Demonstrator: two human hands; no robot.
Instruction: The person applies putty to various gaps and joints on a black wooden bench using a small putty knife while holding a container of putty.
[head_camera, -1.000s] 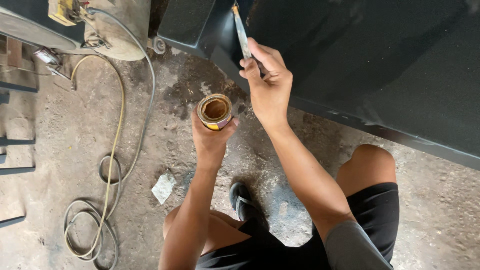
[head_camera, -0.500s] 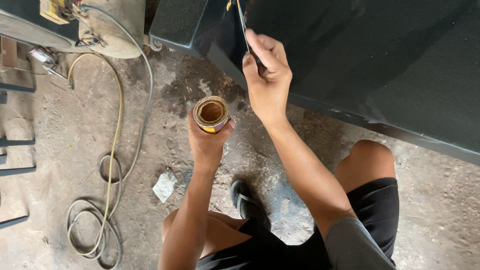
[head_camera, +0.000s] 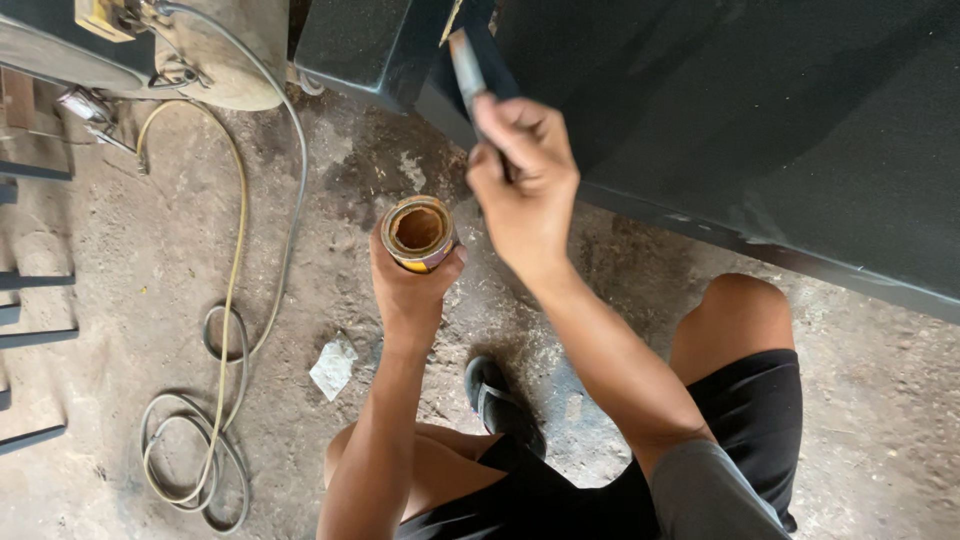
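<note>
My left hand (head_camera: 408, 290) grips a small open can (head_camera: 418, 232) from below, its mouth facing up with brownish contents inside. My right hand (head_camera: 522, 188) holds a thin flat tool (head_camera: 466, 68), a putty knife or brush handle, pressed up against the edge of a large dark painted metal body (head_camera: 740, 120). The tool's tip lies along the seam where a dark box-shaped part (head_camera: 372, 42) meets the big panel. The can sits just left of my right hand, a short gap apart.
A yellowish hose (head_camera: 235, 300) and a grey cable coil across the dirt floor at left. A rusty tank (head_camera: 215, 55) stands at top left. A paper scrap (head_camera: 334, 366) lies near my sandalled foot (head_camera: 500, 400). Metal bars line the left edge.
My right hand has slid the tool upward along the dark panel's edge. My left hand and the can stay nearly in place.
</note>
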